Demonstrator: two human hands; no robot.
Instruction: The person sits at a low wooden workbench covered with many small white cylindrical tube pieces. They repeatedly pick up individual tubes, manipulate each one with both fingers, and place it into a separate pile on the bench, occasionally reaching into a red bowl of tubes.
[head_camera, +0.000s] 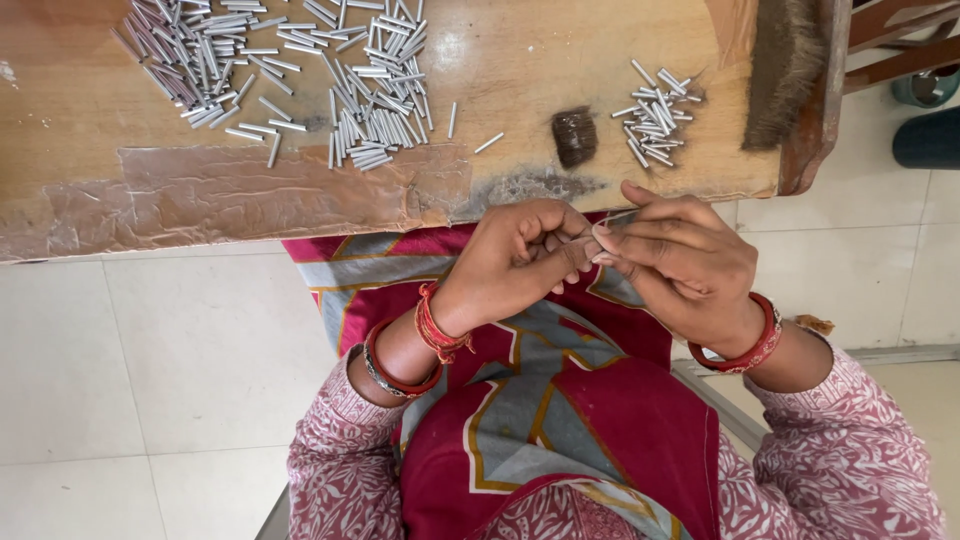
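Wooden table (90, 110) holds heaps of little silver tubes (290, 75). Just below its edge, the left hand (515, 262) and right hand (680, 265) pinch one thin tube (618, 217) together. It looks light, stiff and slippery; hold its middle.

bare wood between tube piles (300, 80), dark lump (574, 135) beside it

A worn wooden desk (90, 110) with a scuffed, matt top, part of it covered by a wrinkled, glossy sheet of clear plastic (250, 195). Small metal tubes (300, 70), smooth and silvery, lie on the wood. A brush (785, 60) has coarse brown bristles. The floor (150, 380) is smooth, pale, slightly shiny tile. Patterned cloth (560, 400) looks soft; red bangles (745, 350) look glossy.
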